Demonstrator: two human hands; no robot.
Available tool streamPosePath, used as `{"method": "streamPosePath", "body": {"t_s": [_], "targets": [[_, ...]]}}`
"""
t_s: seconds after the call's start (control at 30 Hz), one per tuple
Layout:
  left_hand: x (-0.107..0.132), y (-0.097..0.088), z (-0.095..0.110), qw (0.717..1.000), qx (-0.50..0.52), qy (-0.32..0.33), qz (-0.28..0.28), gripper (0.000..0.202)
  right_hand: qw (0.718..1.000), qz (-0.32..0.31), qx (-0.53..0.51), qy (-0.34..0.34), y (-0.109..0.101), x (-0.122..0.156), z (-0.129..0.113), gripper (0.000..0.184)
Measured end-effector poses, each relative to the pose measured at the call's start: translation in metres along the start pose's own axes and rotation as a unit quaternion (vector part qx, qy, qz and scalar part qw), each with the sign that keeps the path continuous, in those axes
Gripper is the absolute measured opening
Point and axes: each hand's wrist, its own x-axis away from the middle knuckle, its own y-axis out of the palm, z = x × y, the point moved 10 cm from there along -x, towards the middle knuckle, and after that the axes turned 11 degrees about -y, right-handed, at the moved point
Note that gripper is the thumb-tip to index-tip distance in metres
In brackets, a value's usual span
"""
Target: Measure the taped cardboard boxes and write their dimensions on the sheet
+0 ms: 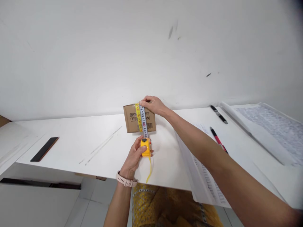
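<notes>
A small brown cardboard box (130,121) with printed marks and a strip of yellow tape (138,113) sits on the white table near the wall. My left hand (135,154) is closed around a yellow tape measure (146,150) in front of the box. Its blade (143,118) runs out across the box's top face, beside the yellow tape. With fingertips at the box's far edge, my right hand (152,104) pinches the blade's end down there. A yellow strap (150,170) hangs from the tape measure toward the table's front edge.
On the right lie a black pen (218,114), a red and black pen (218,138), and written papers (208,176) under my right forearm. A flat black bar (44,149) lies at left. The white wall (106,63) rises behind the table (99,135).
</notes>
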Motion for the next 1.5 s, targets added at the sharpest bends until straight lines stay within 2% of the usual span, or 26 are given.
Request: {"method": "streamPosePath", "body": {"t_s": [0.43, 0.57, 0.63, 0.7, 0.9, 0.97, 1.03, 1.1, 1.2, 1.3, 1.4, 1.5], "targets": [[-0.002, -0.004, 0.000, 1.000, 0.004, -0.004, 0.020, 0.061, 1.000, -0.001, 0.011, 0.001, 0.001, 0.002, -0.001, 0.032], [0.006, 0.000, 0.002, 0.999, 0.031, -0.026, 0.003, 0.059, 1.000, -0.008, 0.014, -0.018, -0.001, 0.002, -0.004, 0.036], [0.021, 0.002, 0.003, 0.998, 0.052, -0.039, -0.003, 0.058, 0.999, -0.016, 0.033, -0.033, -0.002, 0.005, -0.008, 0.042], [0.045, 0.000, 0.007, 0.997, 0.070, -0.039, 0.016, 0.058, 0.996, -0.023, 0.067, -0.051, 0.000, 0.015, -0.013, 0.045], [0.128, -0.028, 0.026, 0.985, 0.048, 0.004, 0.164, 0.061, 0.976, -0.015, 0.156, -0.150, 0.025, 0.074, -0.039, 0.034], [0.141, -0.031, 0.028, 0.982, 0.016, -0.005, 0.190, 0.067, 0.977, -0.013, 0.159, -0.142, 0.025, 0.088, -0.044, 0.032], [0.144, -0.029, 0.024, 0.981, -0.023, -0.028, 0.190, 0.075, 0.988, -0.012, 0.118, -0.104, 0.015, 0.100, -0.049, 0.035], [0.142, -0.020, 0.014, 0.982, -0.068, -0.060, 0.168, 0.082, 0.998, -0.002, 0.020, -0.061, -0.003, 0.115, -0.060, 0.043], [0.138, 0.006, -0.004, 0.980, -0.137, -0.094, 0.112, 0.085, 0.992, 0.012, -0.126, -0.022, -0.031, 0.147, -0.082, 0.052], [0.132, 0.044, -0.013, 0.977, -0.192, -0.086, 0.037, 0.074, 0.991, 0.034, -0.129, 0.011, -0.058, 0.188, -0.089, 0.043], [0.123, 0.082, -0.012, 0.964, -0.257, -0.058, -0.026, 0.065, 0.991, 0.082, -0.099, 0.027, -0.081, 0.230, -0.085, 0.043], [0.106, 0.111, -0.004, 0.943, -0.324, -0.030, -0.061, 0.077, 0.994, 0.095, -0.059, 0.014, -0.089, 0.262, -0.081, 0.039]]}}
